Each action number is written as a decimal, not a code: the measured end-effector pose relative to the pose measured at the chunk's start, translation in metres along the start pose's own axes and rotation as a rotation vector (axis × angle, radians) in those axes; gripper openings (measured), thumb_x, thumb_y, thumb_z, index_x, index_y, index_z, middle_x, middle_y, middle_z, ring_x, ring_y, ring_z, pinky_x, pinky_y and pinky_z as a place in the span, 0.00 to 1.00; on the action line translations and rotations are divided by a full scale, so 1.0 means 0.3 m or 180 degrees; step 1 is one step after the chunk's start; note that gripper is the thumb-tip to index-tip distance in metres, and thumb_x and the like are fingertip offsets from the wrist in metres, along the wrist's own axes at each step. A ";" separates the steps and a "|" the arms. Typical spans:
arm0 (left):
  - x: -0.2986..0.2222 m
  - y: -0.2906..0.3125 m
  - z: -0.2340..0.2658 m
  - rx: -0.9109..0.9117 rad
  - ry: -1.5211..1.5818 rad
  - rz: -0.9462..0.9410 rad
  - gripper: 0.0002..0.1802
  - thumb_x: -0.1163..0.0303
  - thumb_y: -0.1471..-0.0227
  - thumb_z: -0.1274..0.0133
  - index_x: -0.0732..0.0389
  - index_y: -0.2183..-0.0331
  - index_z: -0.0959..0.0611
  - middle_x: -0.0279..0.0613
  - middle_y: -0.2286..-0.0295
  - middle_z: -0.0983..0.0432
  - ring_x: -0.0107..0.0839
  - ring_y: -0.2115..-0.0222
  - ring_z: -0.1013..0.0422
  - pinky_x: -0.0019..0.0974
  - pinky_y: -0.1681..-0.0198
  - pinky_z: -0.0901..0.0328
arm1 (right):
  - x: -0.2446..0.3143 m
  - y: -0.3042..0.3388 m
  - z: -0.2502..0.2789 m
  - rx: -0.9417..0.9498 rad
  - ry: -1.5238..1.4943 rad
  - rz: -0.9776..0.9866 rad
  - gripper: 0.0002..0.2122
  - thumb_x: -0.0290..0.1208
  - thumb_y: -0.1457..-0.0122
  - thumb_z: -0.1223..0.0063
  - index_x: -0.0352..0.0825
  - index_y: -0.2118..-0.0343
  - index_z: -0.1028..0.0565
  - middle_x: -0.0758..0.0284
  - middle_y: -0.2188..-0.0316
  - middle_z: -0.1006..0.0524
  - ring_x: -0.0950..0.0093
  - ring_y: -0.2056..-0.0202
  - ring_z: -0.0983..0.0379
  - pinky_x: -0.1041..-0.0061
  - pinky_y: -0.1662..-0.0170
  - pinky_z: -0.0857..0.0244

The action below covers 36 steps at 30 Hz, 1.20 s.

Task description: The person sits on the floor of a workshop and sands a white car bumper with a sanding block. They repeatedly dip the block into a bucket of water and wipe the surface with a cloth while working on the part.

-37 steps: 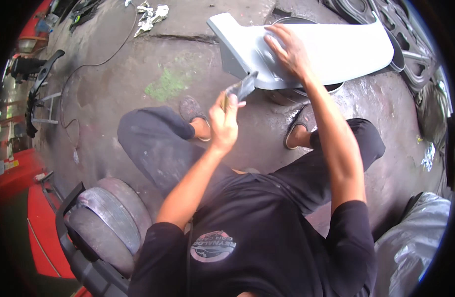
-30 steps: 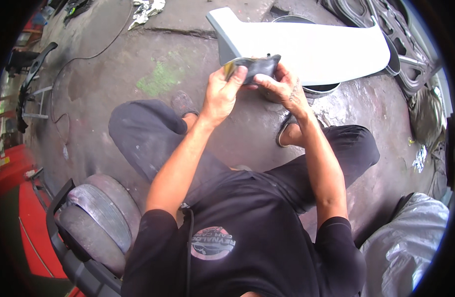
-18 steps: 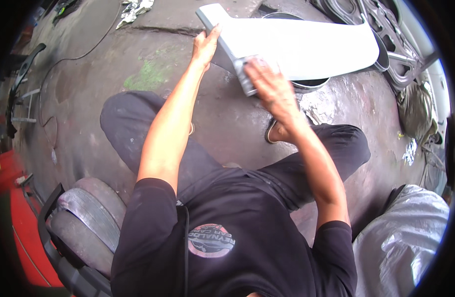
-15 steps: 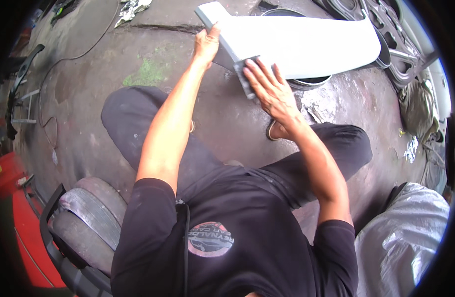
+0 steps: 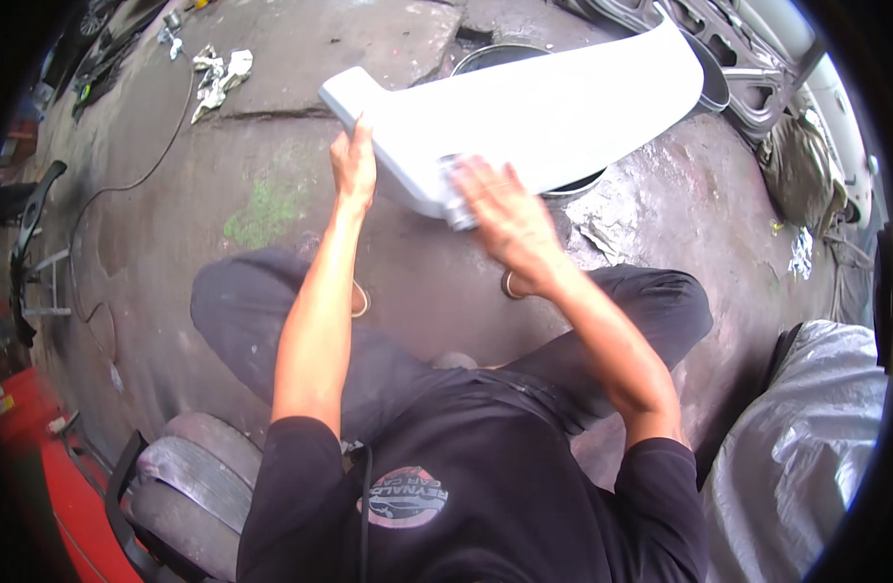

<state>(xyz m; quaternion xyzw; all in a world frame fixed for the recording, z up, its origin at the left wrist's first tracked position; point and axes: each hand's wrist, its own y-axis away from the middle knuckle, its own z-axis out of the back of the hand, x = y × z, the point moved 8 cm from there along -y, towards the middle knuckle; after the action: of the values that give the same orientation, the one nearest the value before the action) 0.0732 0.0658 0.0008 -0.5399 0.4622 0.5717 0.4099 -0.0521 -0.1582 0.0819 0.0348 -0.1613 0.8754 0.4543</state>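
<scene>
"Where is the panel sitting?"

"The long white panel is stretching across the upper centre of the frame, its squared end pointing left and its broad end reaching toward the upper right. Dark round rims are showing from beneath it."

"And the hands?"

"The person's left hand is clamping the panel's left edge, thumb overlapping the white surface. The right hand is lying with fingers outstretched over a grey pad, which is resting against the panel's lower left corner. Blur is masking the thumb, so whether that hand is gripping the pad, one cannot tell."

"What is surrounding them?"

"A green patch is colouring the floor left of centre, while crumpled sheeting is lying at upper left near a thin cord. A dark openwork frame is leaning in at upper right, and a silvery cover is filling the lower right."
</scene>
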 end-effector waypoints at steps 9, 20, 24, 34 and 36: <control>-0.024 0.019 -0.019 -0.0109 -0.0176 0.0094 0.33 0.49 0.42 0.37 0.69 0.51 0.22 0.50 0.58 0.20 0.34 0.55 0.25 0.39 0.50 0.33 | -0.043 -0.132 -0.048 -0.0373 -0.0328 -0.0369 0.32 0.33 0.41 0.43 0.24 0.36 0.38 0.47 0.33 0.39 0.52 0.30 0.45 0.51 0.28 0.52; -0.009 0.005 -0.076 -0.0166 0.0429 0.0224 0.31 0.58 0.44 0.34 0.69 0.49 0.25 0.47 0.56 0.22 0.32 0.56 0.26 0.38 0.50 0.33 | -0.158 -0.231 -0.082 -0.0657 -0.0059 -0.0331 0.25 0.23 0.42 0.51 0.19 0.42 0.34 0.41 0.38 0.34 0.46 0.34 0.41 0.49 0.29 0.52; -0.009 -0.028 -0.040 -0.0151 0.0395 0.0272 0.34 0.47 0.39 0.42 0.73 0.51 0.20 0.47 0.56 0.21 0.32 0.55 0.26 0.37 0.51 0.33 | -0.139 -0.224 0.004 -0.0438 -0.0739 -0.0261 0.23 0.30 0.41 0.44 0.27 0.43 0.29 0.45 0.36 0.35 0.52 0.31 0.43 0.52 0.29 0.51; -0.012 -0.005 0.076 -0.0437 0.0319 0.0198 0.33 0.47 0.37 0.45 0.75 0.55 0.19 0.48 0.62 0.19 0.34 0.65 0.22 0.40 0.61 0.27 | -0.258 -0.078 0.013 0.0056 0.1104 -0.0926 0.25 0.34 0.35 0.53 0.22 0.40 0.32 0.43 0.36 0.35 0.51 0.32 0.42 0.53 0.29 0.52; -0.035 -0.007 0.160 -0.0404 0.0277 0.0343 0.35 0.47 0.36 0.47 0.76 0.52 0.20 0.50 0.60 0.19 0.36 0.62 0.22 0.40 0.57 0.27 | -0.023 -0.098 0.032 -0.0441 -0.0442 -0.0532 0.25 0.35 0.37 0.51 0.24 0.40 0.31 0.49 0.35 0.34 0.54 0.32 0.41 0.52 0.29 0.51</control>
<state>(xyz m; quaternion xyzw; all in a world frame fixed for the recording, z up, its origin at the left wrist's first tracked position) 0.0646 0.1133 0.0106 -0.5634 0.4708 0.5971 0.3231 -0.0253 -0.1508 0.0969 0.0772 -0.2490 0.8167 0.5148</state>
